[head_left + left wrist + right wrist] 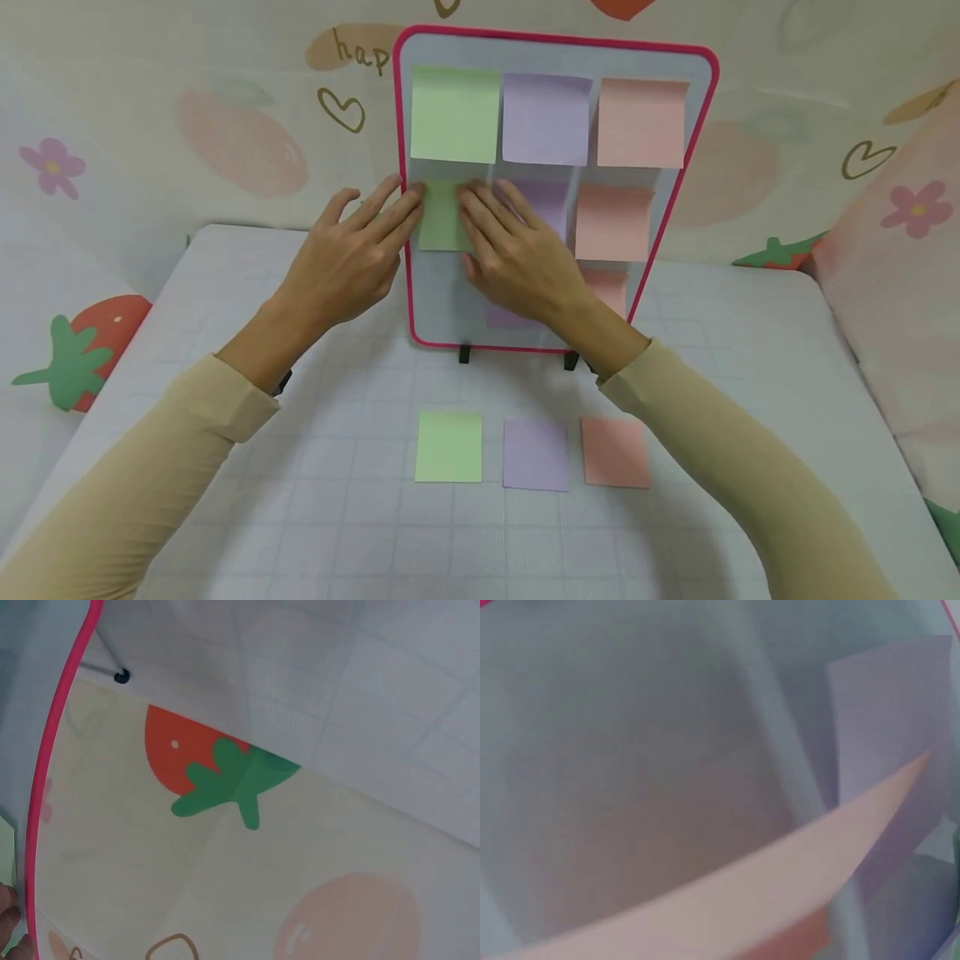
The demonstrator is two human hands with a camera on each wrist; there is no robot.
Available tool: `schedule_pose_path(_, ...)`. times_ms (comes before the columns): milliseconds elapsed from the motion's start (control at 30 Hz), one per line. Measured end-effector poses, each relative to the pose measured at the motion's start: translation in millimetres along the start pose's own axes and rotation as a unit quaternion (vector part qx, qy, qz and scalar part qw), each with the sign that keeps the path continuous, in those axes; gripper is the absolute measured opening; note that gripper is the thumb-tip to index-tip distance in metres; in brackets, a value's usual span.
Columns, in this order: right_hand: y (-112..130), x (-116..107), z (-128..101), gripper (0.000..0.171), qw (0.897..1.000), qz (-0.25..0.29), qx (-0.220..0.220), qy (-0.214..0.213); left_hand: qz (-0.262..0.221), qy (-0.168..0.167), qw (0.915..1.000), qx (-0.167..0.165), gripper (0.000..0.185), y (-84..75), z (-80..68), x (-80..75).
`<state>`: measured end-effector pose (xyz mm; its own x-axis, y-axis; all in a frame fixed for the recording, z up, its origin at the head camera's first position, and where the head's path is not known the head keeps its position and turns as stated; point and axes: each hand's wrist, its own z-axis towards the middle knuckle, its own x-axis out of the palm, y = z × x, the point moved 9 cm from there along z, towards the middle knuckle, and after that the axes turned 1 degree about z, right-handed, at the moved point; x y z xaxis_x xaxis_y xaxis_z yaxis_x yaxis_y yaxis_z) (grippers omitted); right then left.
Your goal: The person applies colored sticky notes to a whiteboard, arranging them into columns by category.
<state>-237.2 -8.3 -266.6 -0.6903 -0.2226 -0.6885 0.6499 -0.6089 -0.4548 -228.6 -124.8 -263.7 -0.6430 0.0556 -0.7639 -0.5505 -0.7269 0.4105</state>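
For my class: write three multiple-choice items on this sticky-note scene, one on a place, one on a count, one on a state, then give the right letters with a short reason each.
1. Where is the green note that both hands touch?
A. on the table
B. on the board's second row, left column
C. on the wall

2. How many note pads lie on the table in front of the board?
A. one
B. three
C. five

3. How do the fingers of the left hand lie?
A. straight, on the note
B. curled into a fist
C. pinching a pen

Answers:
1 B: it sits under the top green note.
2 B: green pad, purple pad, pink pad.
3 A: like those of the right hand, they lie flat.
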Motion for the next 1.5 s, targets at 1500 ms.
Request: schedule_pose_path(1500, 0, -3, -10, 0.049, 1.0, 0.007, -0.003, 0.001, -0.009, 0.002, 0.9999, -0.011, 0.052, -5.1, 4.3, 4.4)
